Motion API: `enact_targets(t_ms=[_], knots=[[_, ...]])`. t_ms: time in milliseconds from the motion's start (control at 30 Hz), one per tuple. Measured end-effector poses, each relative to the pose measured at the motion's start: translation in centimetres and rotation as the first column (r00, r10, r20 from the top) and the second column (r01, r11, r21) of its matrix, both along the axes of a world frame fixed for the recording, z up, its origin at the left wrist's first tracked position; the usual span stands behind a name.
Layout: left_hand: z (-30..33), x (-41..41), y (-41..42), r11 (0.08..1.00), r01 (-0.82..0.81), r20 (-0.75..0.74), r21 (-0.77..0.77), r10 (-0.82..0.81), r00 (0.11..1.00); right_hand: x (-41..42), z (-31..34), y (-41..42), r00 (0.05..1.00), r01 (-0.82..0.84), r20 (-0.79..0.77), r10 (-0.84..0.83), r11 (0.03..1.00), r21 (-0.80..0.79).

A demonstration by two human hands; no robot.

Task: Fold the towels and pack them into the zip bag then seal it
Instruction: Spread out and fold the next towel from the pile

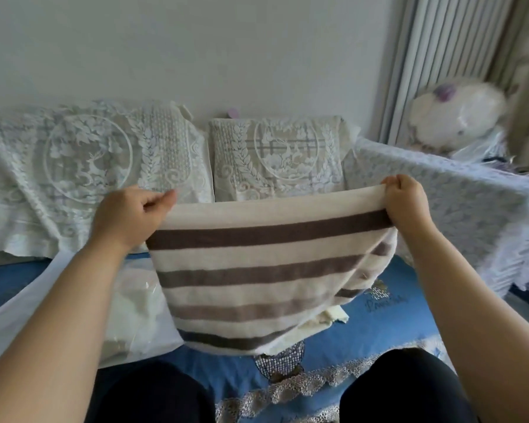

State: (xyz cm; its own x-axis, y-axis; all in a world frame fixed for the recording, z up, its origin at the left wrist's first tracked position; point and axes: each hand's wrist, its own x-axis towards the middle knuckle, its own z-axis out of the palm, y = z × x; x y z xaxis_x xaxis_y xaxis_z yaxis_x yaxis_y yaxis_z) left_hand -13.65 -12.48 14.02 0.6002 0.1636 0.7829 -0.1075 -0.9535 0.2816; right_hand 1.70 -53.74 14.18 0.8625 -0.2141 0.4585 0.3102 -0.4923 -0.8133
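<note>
A cream towel with brown stripes (257,270) hangs in the air in front of me, stretched between both hands. My left hand (132,215) pinches its top left corner and my right hand (405,203) grips its top right corner. The towel's lower edge droops onto the blue sofa seat (388,319). A clear zip bag (138,303) lies on the seat at the left, with a pale folded towel inside it. Another cream cloth (330,317) peeks out from under the striped towel.
Two lace-covered cushions (89,166) (275,157) lean against the white wall. A lace-draped armrest (458,215) stands at the right, with a plush toy in plastic (452,114) and curtains behind it. My dark-trousered knees (153,395) fill the bottom.
</note>
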Motion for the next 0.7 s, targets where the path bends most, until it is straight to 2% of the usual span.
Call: enact_targets(t_ms=[67, 100, 167, 200, 267, 333, 400, 467, 533, 600, 633, 667, 700], knots=[[1.3, 0.4, 0.7, 0.989, 0.021, -0.171, -0.15, -0.047, 0.984, 0.2, 1.7, -0.4, 0.996, -0.031, -0.084, 0.038, 0.996, 0.084], [1.7, 0.6, 0.9, 0.991, -0.012, -0.297, -0.133, -0.028, 0.954, 0.5, 2.3, -0.5, 0.99, -0.046, -0.128, 0.062, 0.992, 0.12], [1.6, 1.5, 0.7, 0.988, -0.122, -0.552, 0.096, 0.155, 0.819, 0.9, 2.5, -0.3, 0.976, -0.076, -0.193, 0.098, 0.99, 0.115], [1.1, 2.2, 0.3, 0.963, -0.163, -0.617, 0.216, 0.264, 0.741, 1.1, 2.1, 0.1, 0.976, -0.089, -0.19, 0.109, 0.99, 0.11], [0.0, 3.2, -0.9, 0.914, -0.246, -0.603, 0.323, 0.399, 0.69, 1.5, 1.0, 0.9, 0.991, -0.103, -0.068, 0.111, 0.988, 0.112], [-0.9, 3.8, -1.6, 0.868, -0.319, -0.419, 0.38, 0.469, 0.778, 2.0, 0.2, 1.1, 0.995, -0.073, 0.077, 0.065, 0.992, 0.105], [-0.9, 4.1, -1.9, 0.844, -0.365, -0.193, 0.394, 0.464, 0.865, 2.7, 0.3, 0.6, 0.988, -0.054, 0.15, 0.027, 0.982, 0.18], [-0.5, 4.2, -2.1, 0.849, -0.384, -0.06, 0.363, 0.432, 0.9, 3.2, 0.6, 0.1, 0.98, -0.059, 0.2, 0.005, 0.963, 0.264], [-0.5, 4.1, -2.3, 0.848, -0.396, 0.009, 0.353, 0.42, 0.907, 3.3, 0.5, -0.2, 0.97, -0.057, 0.244, -0.015, 0.957, 0.285], [-1.4, 3.6, -2.9, 0.868, -0.353, 0.043, 0.348, 0.362, 0.931, 3.1, -0.4, -0.5, 0.966, -0.049, 0.259, -0.026, 0.959, 0.281], [-2.2, 3.3, -3.2, 0.893, -0.299, 0.012, 0.335, 0.314, 0.949, 2.9, -1.3, -0.7, 0.969, -0.034, 0.243, -0.037, 0.959, 0.281], [-3.0, 2.9, -3.4, 0.929, -0.224, -0.084, 0.295, 0.259, 0.962, 2.8, -2.4, -1.0, 0.976, -0.01, 0.212, -0.052, 0.96, 0.281], [-3.8, 2.6, -3.6, 0.966, -0.138, -0.247, 0.218, 0.191, 0.95, 2.8, -3.8, -1.4, 0.983, 0.025, 0.166, -0.072, 0.963, 0.27]])
